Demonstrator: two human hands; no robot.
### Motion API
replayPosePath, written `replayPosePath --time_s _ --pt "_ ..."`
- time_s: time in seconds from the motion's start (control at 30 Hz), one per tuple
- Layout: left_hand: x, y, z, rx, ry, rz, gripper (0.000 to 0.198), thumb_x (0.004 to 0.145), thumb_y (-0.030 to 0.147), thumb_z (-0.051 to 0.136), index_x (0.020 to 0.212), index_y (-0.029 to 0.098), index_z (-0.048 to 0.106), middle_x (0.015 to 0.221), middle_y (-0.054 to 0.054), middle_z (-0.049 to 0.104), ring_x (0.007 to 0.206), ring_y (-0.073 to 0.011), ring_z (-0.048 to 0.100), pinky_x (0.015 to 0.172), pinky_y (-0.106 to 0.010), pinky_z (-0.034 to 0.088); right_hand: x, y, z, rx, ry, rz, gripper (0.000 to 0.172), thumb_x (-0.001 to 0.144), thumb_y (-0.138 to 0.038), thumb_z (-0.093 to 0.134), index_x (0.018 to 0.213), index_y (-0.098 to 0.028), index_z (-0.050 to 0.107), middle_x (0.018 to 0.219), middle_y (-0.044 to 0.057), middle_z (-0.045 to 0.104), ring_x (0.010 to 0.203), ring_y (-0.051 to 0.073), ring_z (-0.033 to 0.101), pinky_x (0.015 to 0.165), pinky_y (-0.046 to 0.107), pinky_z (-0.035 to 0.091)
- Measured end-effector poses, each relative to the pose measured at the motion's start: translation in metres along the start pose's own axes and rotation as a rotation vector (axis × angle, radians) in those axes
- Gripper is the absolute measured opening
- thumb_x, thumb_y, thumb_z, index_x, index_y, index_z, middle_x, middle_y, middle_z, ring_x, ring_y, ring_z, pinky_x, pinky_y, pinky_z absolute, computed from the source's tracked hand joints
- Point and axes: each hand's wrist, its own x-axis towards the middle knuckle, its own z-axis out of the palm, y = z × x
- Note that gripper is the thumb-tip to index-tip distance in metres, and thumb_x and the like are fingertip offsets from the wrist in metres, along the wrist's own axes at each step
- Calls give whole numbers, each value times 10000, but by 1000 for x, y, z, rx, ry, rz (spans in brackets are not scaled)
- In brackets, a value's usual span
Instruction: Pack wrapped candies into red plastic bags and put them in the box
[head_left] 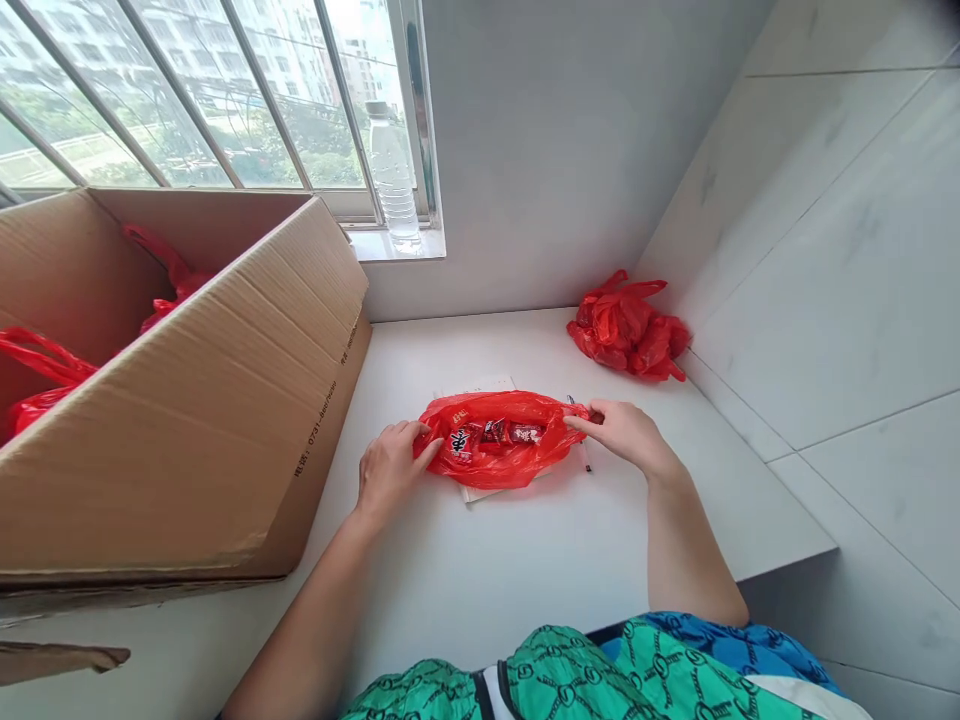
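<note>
A red plastic bag (pixel 517 470) lies spread open on the white table, its mouth facing up. Several small red snack packets (pixel 495 433) with printed lettering show inside it. My left hand (pixel 391 462) pinches the bag's left end between thumb and fingers. At the opposite end, my right hand (pixel 626 432) grips the right edge of the bag, thumb and fingers closed on the plastic. Partly covered by the bag is a paper booklet (pixel 476 494), and a pen (pixel 587 462) lies by the bag's right end.
On the left stands a large open cardboard box (pixel 247 400) with red bags (pixel 52 385) inside. A heap of crumpled red bags (pixel 626 325) sits in the far right corner of the table (pixel 480 580). A clear water bottle (pixel 394 180) stands on the sill by the barred window.
</note>
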Motion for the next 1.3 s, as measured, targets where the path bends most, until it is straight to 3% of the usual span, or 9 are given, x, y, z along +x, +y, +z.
replayPosePath --time_s 0.13,0.3,0.43,0.63,0.8,0.9,1.0,1.13,1.3 --pt "7 10 -24 -432 193 -28 217 885 429 623 894 218 673 906 -21 691 841 -183 625 745 -294 456 -6 -4 -22 270 -115 -131 419 851 -603 595 677 -225 551 695 -22 605 636 159 543 567 279 371" --pt "32 50 -66 -1093 473 2 208 868 389 687 991 224 655 1029 -25 668 961 -155 625 850 -270 498 10 -34 -56 852 211 -365 299 813 -534 704 848 -245 635 1209 35 642 1057 216 617 892 370 500" --pt "55 76 -81 -1258 536 110 203 887 389 676 1028 250 635 1158 -32 649 1067 -164 622 909 -281 511 29 -70 -61 1306 330 -520 218 867 -498 651 945 -296 625 1185 2 650 1154 215 610 973 413 522" --pt "59 88 -79 -1121 297 96 438 965 526 505 1369 369 442 1257 -58 646 1039 -210 669 836 -353 551 27 -101 -39 1201 345 -516 443 888 -474 606 1299 -358 491 1368 34 564 1078 226 666 888 415 578" --pt "51 98 -60 -1022 134 76 563 973 603 403 1483 371 350 1113 -55 697 890 -209 684 783 -369 545 18 -115 -14 963 90 -594 738 837 -465 691 1485 -383 347 1510 66 431 1145 257 623 888 416 580" --pt "49 100 -44 -1097 -154 95 703 929 744 271 1445 303 454 896 -58 698 763 -215 658 717 -365 528 15 -123 1 881 -3 -616 683 790 -494 747 1406 -341 494 1483 71 436 1264 263 538 967 408 543" --pt "44 96 -32 -1136 -380 131 846 880 816 176 1346 227 566 689 -38 610 599 -183 569 673 -355 496 14 -127 12 923 -179 -593 479 848 -551 673 1240 -277 646 1277 90 595 994 226 665 855 392 573" --pt "33 90 -27 -1194 -344 159 586 903 555 586 1388 267 427 793 -8 623 685 -148 585 727 -302 485 19 -124 19 1095 -357 -503 440 929 -579 542 1162 -235 688 739 -2 642 567 125 562 624 308 520" --pt "28 78 -26 -1340 -331 -19 586 875 390 669 1349 265 348 821 12 632 736 -138 608 749 -283 485 23 -121 21 1217 -366 -470 436 926 -560 541 1191 -238 667 731 -11 640 571 105 523 549 252 448"
